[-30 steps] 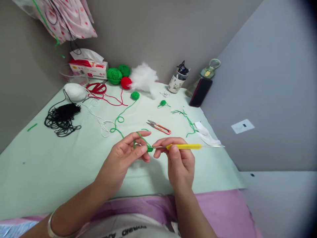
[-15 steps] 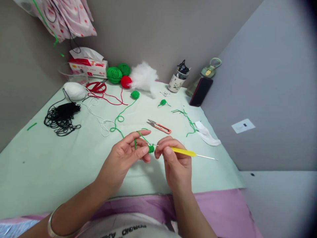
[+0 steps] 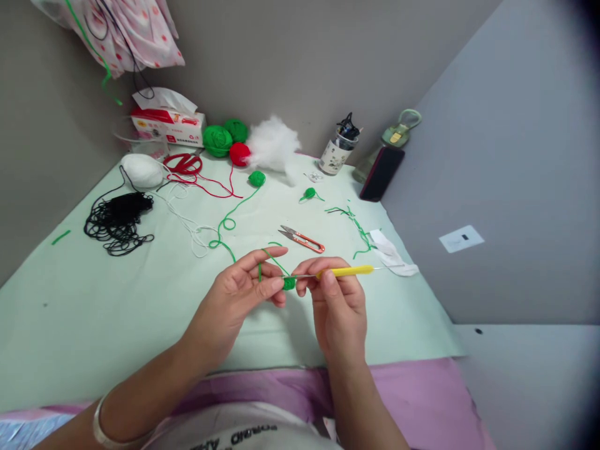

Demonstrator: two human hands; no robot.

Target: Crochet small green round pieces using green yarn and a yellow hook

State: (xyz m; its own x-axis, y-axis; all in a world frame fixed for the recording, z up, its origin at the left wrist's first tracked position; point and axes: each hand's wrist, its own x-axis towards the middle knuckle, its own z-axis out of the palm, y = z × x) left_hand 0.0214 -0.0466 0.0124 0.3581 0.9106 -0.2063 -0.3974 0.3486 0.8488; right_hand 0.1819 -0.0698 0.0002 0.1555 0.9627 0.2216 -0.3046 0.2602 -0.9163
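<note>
Between thumb and fingers, my left hand [image 3: 244, 284] pinches a small green crochet piece [image 3: 289, 284]. Green yarn [image 3: 227, 224] runs from a small ball [image 3: 256, 179] to that hand and stretches over its raised index finger down to the piece. My right hand [image 3: 338, 300] is closed around the yellow handle of a crochet hook [image 3: 351, 271]. The hook's thin metal shaft points left, and its tip is at the top of the green piece, where the exact loop is too small to make out. Orange thread snips [image 3: 304, 239] lie just beyond my hands.
Black yarn [image 3: 119, 219], a white ball [image 3: 141, 170] and red scissors [image 3: 184, 164] lie at left. Along the back are a tissue box [image 3: 169, 128], green and red balls, white stuffing [image 3: 274, 147], a pen jar [image 3: 336, 153], and a phone [image 3: 382, 174] leaning on a bottle. Green scraps [image 3: 359, 230] lie right.
The crochet hook has turned from sloping down rightward to nearly level, its handle end rising. My right fingers have shifted slightly with it; my left hand keeps its pinch.
</note>
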